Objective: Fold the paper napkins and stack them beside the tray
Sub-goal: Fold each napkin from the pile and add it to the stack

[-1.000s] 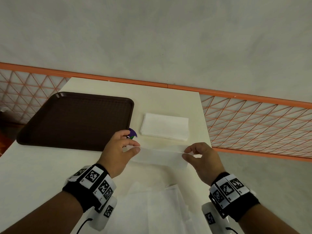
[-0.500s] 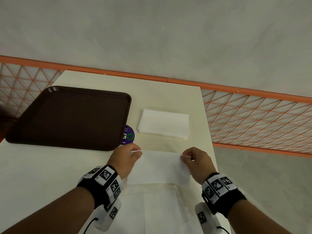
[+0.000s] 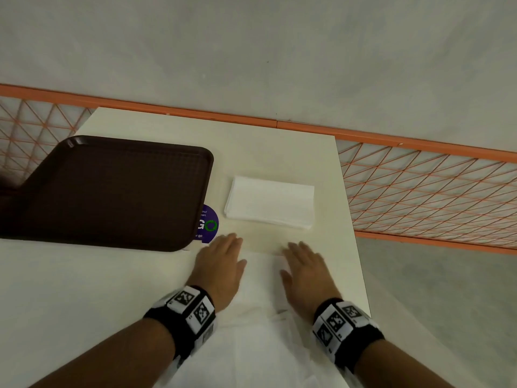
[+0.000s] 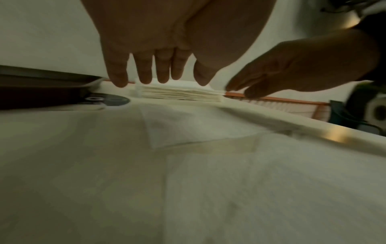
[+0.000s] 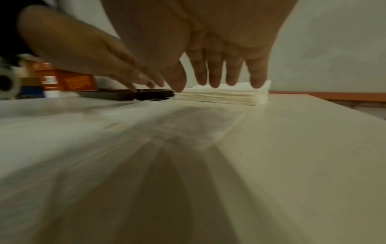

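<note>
A folded white napkin [image 3: 263, 271] lies flat on the cream table between my two hands. My left hand [image 3: 221, 261] lies flat with straight fingers over its left part, and my right hand [image 3: 303, 266] lies flat over its right part. Both hands hold nothing. Just beyond them a stack of folded napkins [image 3: 270, 201] sits to the right of the dark brown tray [image 3: 112, 189]. The wrist views show the stack [image 4: 179, 94] [image 5: 223, 97] past my straight fingers [image 4: 144, 72] [image 5: 215, 74]. Unfolded napkins [image 3: 251, 345] lie near me.
A purple round sticker [image 3: 208, 224] shows on the table at the tray's near right corner. The table's right edge [image 3: 355, 247] runs close to my right hand. An orange lattice railing [image 3: 419, 186] stands behind and to the right.
My hands let go of the napkin's far edge, which they pinched earlier. The napkin came down folded on the table and both hands flattened over it.
</note>
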Tool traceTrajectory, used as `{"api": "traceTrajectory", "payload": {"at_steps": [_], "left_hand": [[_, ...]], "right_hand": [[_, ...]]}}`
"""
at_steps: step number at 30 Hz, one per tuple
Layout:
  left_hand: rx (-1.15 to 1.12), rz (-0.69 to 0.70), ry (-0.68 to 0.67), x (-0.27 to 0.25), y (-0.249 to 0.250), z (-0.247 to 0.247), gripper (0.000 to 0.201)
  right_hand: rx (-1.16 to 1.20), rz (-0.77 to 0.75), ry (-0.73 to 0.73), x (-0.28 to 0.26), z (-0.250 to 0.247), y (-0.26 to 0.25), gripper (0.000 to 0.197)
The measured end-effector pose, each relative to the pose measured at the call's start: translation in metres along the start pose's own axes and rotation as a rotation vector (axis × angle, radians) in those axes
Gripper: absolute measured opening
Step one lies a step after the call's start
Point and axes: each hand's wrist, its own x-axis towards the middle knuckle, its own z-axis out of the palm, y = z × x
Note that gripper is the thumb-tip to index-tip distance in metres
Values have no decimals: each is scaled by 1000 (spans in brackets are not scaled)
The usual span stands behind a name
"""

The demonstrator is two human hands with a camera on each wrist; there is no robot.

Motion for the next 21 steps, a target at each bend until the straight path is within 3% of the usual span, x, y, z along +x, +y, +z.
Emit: {"api": "traceTrajectory", "payload": {"at_steps": [2, 4, 6, 9, 14, 17, 21], "left_hand": [[91, 81, -124, -10, 11, 10, 57], [159, 118, -239, -16, 15, 22, 75], [200, 120, -308, -16, 9, 31, 86], [237, 63, -322, -21, 1, 33, 65], [250, 40, -352, -20, -22, 26, 97], [250, -7, -309, -14, -19, 14, 73], [249, 0, -204, 9, -3, -3, 61]], "right_hand": [[-61, -122, -156, -6, 11, -8, 67], [-74, -142, -233, -5, 25, -8, 79], [-161, -137, -227, -5, 30, -4, 69], [-226, -71, -207, -8, 34, 4, 55], [-214, -39, -163, -17, 18, 32, 77], [-137, -15, -244, -15, 8, 36, 86], [-105, 62, -158, 4, -10, 23, 57]]}}
